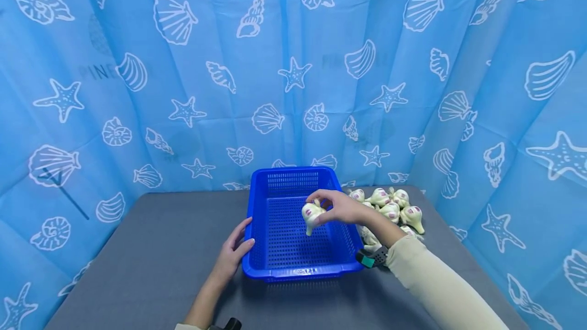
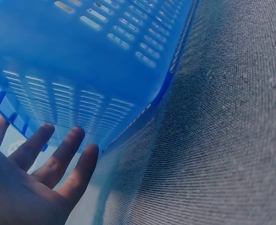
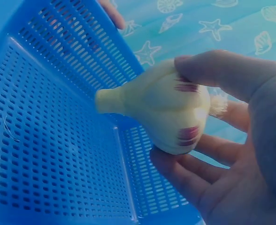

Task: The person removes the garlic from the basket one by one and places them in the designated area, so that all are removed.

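Observation:
A blue plastic basket (image 1: 302, 272) with slotted walls and a perforated floor sits on the grey table. Over its inside, my right hand (image 1: 346, 209) pinches a garlic bulb (image 1: 311, 212) between thumb and fingers. The right wrist view shows this bulb (image 3: 159, 110) as pale with purple-red marks, its cut stem toward the basket and its root tuft toward my palm. My left hand (image 1: 228, 257) touches the basket's left rim. Its fingers (image 2: 58, 161) extend loosely along the slotted outer wall (image 2: 77, 51) in the left wrist view.
A group of garlic bulbs (image 1: 390, 211) lies on the table to the basket's right, partly hidden by my right forearm. Grey cloth-like tabletop (image 1: 183, 248) extends to the left. A blue curtain (image 1: 293, 90) with white shell prints hangs behind and at the sides.

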Motion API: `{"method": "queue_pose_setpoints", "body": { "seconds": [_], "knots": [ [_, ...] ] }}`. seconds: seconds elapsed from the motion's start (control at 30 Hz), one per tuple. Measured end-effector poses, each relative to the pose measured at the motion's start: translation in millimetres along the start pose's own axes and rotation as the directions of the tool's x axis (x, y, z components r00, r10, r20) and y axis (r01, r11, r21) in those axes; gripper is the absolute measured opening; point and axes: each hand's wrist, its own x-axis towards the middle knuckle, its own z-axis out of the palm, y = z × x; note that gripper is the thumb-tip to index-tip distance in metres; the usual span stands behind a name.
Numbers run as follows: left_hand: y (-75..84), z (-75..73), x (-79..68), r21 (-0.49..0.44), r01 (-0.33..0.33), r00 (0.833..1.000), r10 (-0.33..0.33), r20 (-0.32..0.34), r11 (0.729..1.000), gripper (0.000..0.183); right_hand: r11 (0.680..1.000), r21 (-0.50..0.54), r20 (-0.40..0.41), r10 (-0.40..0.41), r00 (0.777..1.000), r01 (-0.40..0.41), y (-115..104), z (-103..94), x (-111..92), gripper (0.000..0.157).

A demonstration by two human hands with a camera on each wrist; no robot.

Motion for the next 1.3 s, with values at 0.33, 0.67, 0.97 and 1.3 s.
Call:
{"method": "queue_pose_setpoints", "body": {
  "seconds": [0.33,0.67,0.97,1.3],
  "knots": [
    [-1.1,0.5,-0.4,0.005,0.002,1.000,-0.002,0.010,1.000,0.055,1.000,-0.017,-0.182,-0.008,0.983,0.005,2,-12.8,-20,0.059],
    [0.5,-1.2,0.4,0.013,0.001,1.000,-0.001,0.006,1.000,0.055,1.000,0.011,-0.406,0.005,0.914,0.000,8,-28.5,-48,0.052],
    [1.2,-1.9,-0.5,0.013,-0.013,1.000,0.013,0.007,1.000,0.055,1.000,-0.001,-0.499,-0.010,0.866,0.011,24,-40.9,-76,0.053],
    [1.8,-2.5,-2.3,0.011,0.005,1.000,-0.005,0.007,1.000,0.055,0.999,-0.022,-0.580,0.013,0.814,-0.032,40,-43.3,-104,0.054]
  ]
}}
